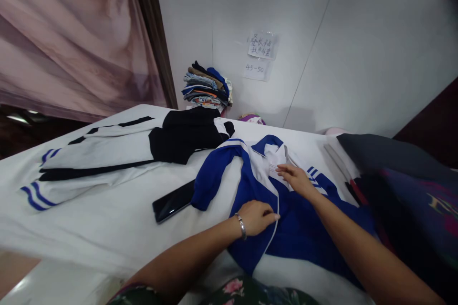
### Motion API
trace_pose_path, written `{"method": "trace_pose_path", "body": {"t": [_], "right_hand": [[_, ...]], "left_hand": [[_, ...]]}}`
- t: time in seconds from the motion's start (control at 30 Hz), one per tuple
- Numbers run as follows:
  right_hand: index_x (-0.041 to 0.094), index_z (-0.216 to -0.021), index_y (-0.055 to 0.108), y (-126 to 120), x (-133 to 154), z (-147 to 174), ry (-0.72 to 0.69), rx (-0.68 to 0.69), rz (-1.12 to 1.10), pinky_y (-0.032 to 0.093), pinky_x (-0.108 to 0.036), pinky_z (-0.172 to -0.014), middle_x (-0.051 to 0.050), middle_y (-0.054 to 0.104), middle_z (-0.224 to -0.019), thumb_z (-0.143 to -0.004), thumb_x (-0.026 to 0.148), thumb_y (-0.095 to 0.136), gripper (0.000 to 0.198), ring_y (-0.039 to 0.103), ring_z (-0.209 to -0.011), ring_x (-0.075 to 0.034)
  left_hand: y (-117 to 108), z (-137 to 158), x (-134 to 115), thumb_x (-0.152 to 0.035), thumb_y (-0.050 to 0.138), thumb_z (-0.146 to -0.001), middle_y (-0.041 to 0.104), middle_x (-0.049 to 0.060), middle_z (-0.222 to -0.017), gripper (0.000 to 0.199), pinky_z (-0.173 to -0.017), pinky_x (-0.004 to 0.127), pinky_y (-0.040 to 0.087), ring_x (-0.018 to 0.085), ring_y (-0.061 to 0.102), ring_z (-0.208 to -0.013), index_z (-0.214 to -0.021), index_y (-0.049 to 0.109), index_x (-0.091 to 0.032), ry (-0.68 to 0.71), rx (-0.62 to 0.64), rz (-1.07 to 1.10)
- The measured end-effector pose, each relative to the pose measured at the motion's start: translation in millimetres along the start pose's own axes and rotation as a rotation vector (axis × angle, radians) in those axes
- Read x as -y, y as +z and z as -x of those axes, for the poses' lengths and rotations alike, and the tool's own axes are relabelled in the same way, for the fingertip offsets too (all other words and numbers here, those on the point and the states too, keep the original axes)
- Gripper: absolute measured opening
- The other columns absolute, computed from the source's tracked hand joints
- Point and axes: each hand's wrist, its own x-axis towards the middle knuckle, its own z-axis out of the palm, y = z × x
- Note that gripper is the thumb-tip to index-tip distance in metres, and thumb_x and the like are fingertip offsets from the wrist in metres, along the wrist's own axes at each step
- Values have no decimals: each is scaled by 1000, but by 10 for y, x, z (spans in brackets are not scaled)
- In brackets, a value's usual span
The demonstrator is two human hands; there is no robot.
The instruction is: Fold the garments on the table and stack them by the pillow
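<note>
A blue and white zip jacket with striped sleeves lies spread on the white-covered table in front of me, its front parted. My left hand, with a silver bracelet at the wrist, is closed at the white-trimmed front edge of the jacket, thumb along the trim. Further up, my right hand rests with fingers stretched out on the white inside below the collar. A dark phone lies left of the jacket, partly under its blue sleeve.
To the left lie black and white garments with blue-striped ends. A stack of folded clothes stands against the wall at the back. More dark clothes are piled at the right. Handwritten paper signs hang on the wall, and a pink curtain hangs left.
</note>
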Motion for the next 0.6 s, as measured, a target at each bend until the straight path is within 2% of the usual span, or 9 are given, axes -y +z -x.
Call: {"method": "trace_pose_path", "body": {"t": [0.1, 0.17, 0.23, 0.33, 0.43, 0.5, 0.6], "right_hand": [[19, -107, 67, 218, -32, -450, 31, 19, 214, 53, -34, -81, -6, 72, -101, -80, 20, 51, 32, 68, -88, -19], [19, -108, 67, 353, -39, -697, 45, 11, 291, 48, -35, -89, -7, 71, -106, -79, 18, 52, 32, 65, -95, -21], [19, -110, 66, 493, -49, -885, 59, 2, 368, 43, -36, -95, -8, 68, -114, -77, 17, 55, 35, 60, -107, -23], [19, -111, 65, 681, -89, -1072, 90, -4, 459, 40, -36, -95, -11, 65, -118, -73, 17, 61, 38, 55, -113, -27], [19, -98, 67, 740, -142, -1255, 148, -32, 513, 42, -35, -88, -12, 69, -104, -75, 18, 61, 24, 59, -103, -27], [18, -90, 67, 670, -168, -1434, 194, -85, 526, 42, -33, -84, -11, 69, -96, -79, 18, 54, 17, 60, -97, -25], [17, -93, 65, 453, -206, -1760, 272, -229, 517, 43, -32, -80, -12, 68, -98, -85, 22, 43, 24, 59, -94, -23]], "left_hand": [[-258, 0, 171, -45, 47, -88, 72, 1, -89, 32, -71, 26, 44, 18, 65, -84, -95, 71, -25, -29, -170, -2], [-428, -33, 303, -41, 49, -88, 70, 4, -97, 30, -77, 28, 44, 20, 64, -91, -100, 68, -22, -109, -299, -91], [-514, -74, 426, -40, 49, -88, 67, 7, -106, 31, -80, 30, 45, 22, 63, -96, -107, 65, -21, -205, -357, -177], [-465, -107, 543, -42, 49, -88, 63, 10, -114, 39, -83, 33, 46, 24, 63, -99, -117, 59, -18, -305, -314, -196], [-344, -99, 573, -41, 51, -87, 60, 13, -121, 46, -88, 35, 44, 27, 61, -105, -126, 52, -16, -310, -285, -133], [-305, -92, 578, -39, 52, -86, 58, 14, -125, 52, -90, 35, 43, 27, 59, -110, -132, 47, -16, -311, -297, -57], [-311, -106, 607, -40, 55, -82, 63, 14, -118, 61, -87, 35, 44, 28, 60, -107, -137, 41, -16, -359, -268, 96]]}}
